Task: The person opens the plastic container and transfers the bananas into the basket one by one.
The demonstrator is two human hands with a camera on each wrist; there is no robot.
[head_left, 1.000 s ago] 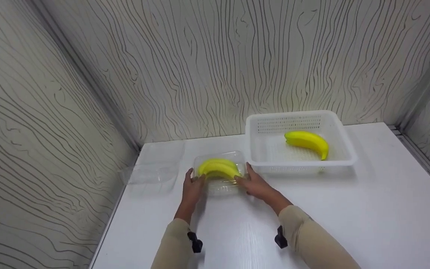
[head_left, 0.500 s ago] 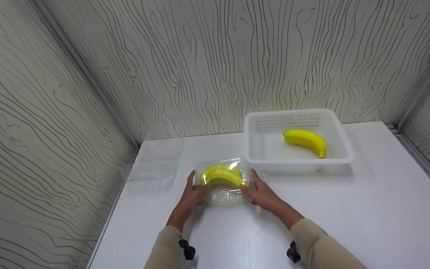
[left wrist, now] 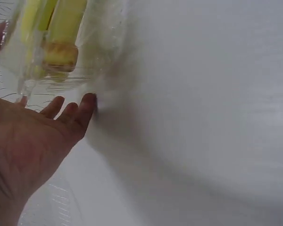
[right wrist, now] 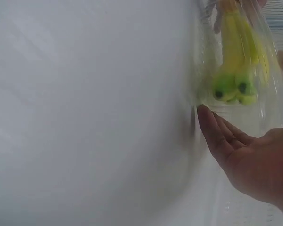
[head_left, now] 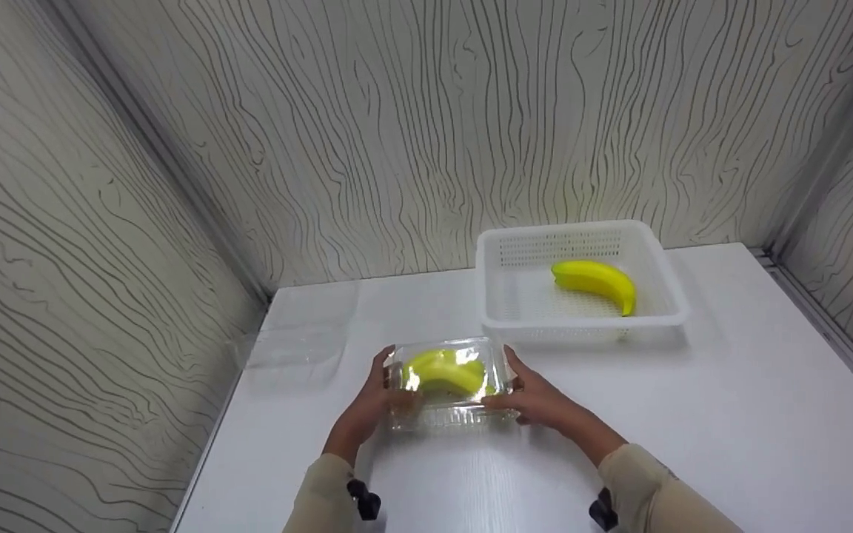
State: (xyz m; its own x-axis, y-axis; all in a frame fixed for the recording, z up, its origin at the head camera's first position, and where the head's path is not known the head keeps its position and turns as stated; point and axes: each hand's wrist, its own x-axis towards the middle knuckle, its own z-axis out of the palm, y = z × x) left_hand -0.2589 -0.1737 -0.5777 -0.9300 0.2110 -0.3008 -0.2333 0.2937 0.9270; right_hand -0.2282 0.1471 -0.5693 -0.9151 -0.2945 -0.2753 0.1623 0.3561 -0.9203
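Note:
Between both hands is a clear plastic clamshell box (head_left: pixel 450 418), its lid down over yellow bananas (head_left: pixel 437 368). My left hand (head_left: pixel 369 406) holds the box's left side, thumb across the near edge. On the opposite side my right hand (head_left: pixel 543 400) holds it the same way. From the left wrist view, a brownish banana end (left wrist: pixel 61 56) shows through the plastic above the fingers (left wrist: pixel 85 110). Green banana tips with dark ends (right wrist: pixel 231 89) show in the right wrist view, and the fingertips there are close under the box.
A white perforated basket (head_left: pixel 582 323) stands against the back wall, right of the box, with a yellow banana (head_left: pixel 595 283) lying in it. Another clear plastic container (head_left: pixel 297 348), its lid up, sits at the table's back left corner.
Both hands have brought the box toward the person, away from the back wall. Bright reflections now show on its lid. The basket and its banana stay in place.

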